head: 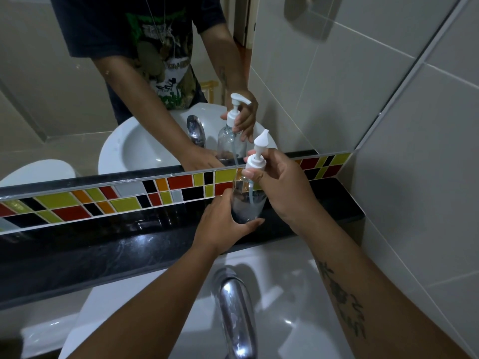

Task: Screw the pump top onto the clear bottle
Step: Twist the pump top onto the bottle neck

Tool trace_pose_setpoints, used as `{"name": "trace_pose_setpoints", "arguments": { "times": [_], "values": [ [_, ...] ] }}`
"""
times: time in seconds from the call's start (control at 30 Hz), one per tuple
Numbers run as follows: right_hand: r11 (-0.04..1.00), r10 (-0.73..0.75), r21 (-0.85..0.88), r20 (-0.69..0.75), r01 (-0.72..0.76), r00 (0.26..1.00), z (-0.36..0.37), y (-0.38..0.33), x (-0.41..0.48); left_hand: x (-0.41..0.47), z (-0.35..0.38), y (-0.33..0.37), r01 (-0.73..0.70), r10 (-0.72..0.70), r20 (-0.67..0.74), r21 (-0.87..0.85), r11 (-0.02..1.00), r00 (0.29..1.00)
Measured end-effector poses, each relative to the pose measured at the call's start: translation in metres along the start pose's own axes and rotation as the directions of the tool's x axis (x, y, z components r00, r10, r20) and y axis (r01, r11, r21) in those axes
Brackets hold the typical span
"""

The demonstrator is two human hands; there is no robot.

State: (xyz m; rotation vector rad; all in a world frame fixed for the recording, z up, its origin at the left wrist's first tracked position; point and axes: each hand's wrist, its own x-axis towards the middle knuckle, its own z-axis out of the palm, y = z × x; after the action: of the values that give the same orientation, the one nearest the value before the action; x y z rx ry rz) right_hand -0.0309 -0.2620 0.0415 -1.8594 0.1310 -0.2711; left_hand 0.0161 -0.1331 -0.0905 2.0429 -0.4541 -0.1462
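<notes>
A clear bottle (246, 203) stands upright on the black stone ledge (103, 244) behind the sink. My left hand (223, 224) wraps around its lower body from the left. The white pump top (256, 156) sits on the bottle's neck, its nozzle pointing up and to the right, its thin tube hanging down inside the bottle. My right hand (282, 187) grips the pump's white collar with thumb and fingers from the right.
A chrome tap (236, 312) rises from the white sink (285, 294) right below my arms. A mirror (129, 86) above the coloured tile strip (108, 200) reflects the bottle and hands. White tiled wall (414, 177) closes the right side.
</notes>
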Motion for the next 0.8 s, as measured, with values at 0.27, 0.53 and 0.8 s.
{"name": "trace_pose_setpoints", "arguments": {
  "times": [0.27, 0.53, 0.8],
  "values": [
    [0.992, -0.069, -0.117, -0.108, 0.056, 0.992, 0.011, 0.000, -0.001, -0.001, 0.000, 0.001, 0.020, -0.020, 0.001, -0.033, 0.999, 1.000],
    [0.997, -0.036, -0.068, -0.122, 0.028, 0.992, 0.018, -0.002, -0.005, -0.003, -0.002, 0.007, 0.024, -0.024, 0.001, -0.044, 0.999, 1.000],
    [0.991, -0.059, -0.129, -0.121, 0.043, 0.991, 0.017, -0.003, -0.003, -0.003, -0.002, 0.005, 0.029, -0.029, -0.005, -0.053, 0.998, 1.000]
  ]
}}
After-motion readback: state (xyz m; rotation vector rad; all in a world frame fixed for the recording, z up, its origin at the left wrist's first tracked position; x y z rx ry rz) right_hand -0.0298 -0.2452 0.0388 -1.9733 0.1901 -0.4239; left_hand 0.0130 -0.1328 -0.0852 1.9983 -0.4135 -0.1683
